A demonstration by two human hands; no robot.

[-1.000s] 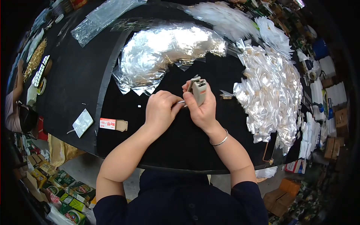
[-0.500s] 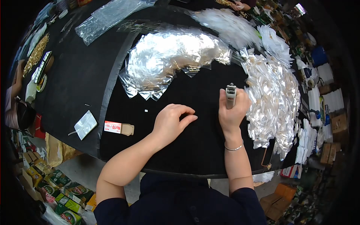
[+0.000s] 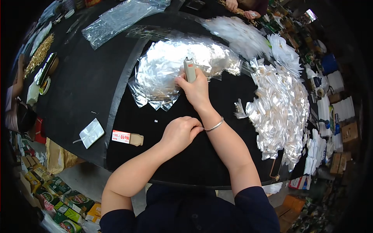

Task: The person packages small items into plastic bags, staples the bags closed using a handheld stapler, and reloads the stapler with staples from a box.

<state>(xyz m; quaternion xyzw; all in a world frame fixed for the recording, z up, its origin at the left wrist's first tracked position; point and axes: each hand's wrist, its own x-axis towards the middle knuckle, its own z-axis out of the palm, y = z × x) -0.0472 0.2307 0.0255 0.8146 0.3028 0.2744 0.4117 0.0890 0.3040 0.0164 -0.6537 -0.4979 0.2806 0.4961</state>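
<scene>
My right hand (image 3: pixel 195 88) holds a grey stapler (image 3: pixel 189 69) upright and reaches across to the pile of clear plastic bags (image 3: pixel 171 62) in the middle of the black table (image 3: pixel 81 89); its fingers touch the pile's near edge. My left hand (image 3: pixel 181 132) rests on the table near me with the fingers curled in and nothing visible in it. A big heap of filled small bags (image 3: pixel 279 101) lies to the right.
A small staple box (image 3: pixel 127 137) and a flat clear packet (image 3: pixel 90 133) lie at the left near the table's edge. More bags (image 3: pixel 120 17) and white heaps (image 3: pixel 241 33) fill the far side, where another person's hands (image 3: pixel 241 7) work. Boxes crowd the floor.
My right hand has swung the stapler from the heap on the right over to the middle pile of bags. My left hand has curled shut and stayed near the front.
</scene>
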